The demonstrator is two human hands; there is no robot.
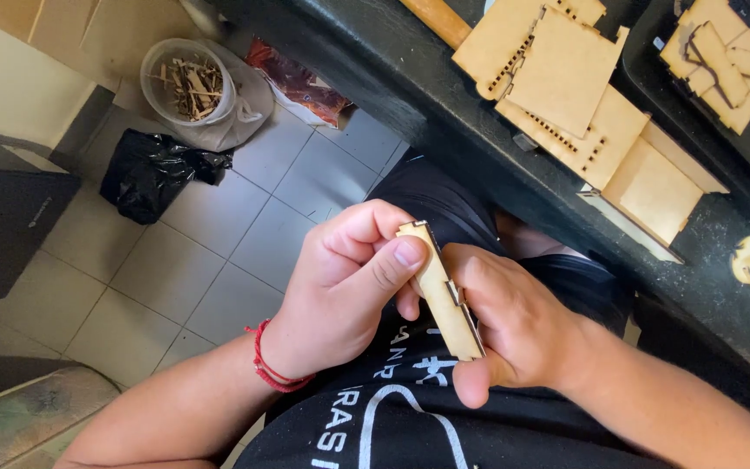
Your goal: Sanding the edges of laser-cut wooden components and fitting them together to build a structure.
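Piece in hand: a small laser-cut wooden piece (441, 293), thin and pale, seen edge-on, with notched joints along its length; it is held over the lap, in front of the dark worktop (444, 113).
Left hand: the left hand (349, 282) is clenched round the upper end, thumb pad flat against the top of the piece, red cord bracelet (268, 365) at the wrist.
Right hand: the right hand (514, 334) grasps the lower half, fingers curled behind it and the thumb along its side.
Joint: a small tab or seam shows about midway along the edge, between the two thumbs; whether it is fully seated cannot be told.
Doing it well: I judge that even pressure close to the joint is best, thumbs near the seam, so the thin wood does not bend or snap; keep the two parts in one line while pressing.
Risk: a twist of either wrist could likely crack a finger tab.
On the worktop: flat wooden panels with slotted edges (557, 78) and an open wooden box (653, 187) lie well apart from the hands.
Floor: a clear tub of wood scraps (188, 82) and a black bag (154, 169) sit on the tiles.
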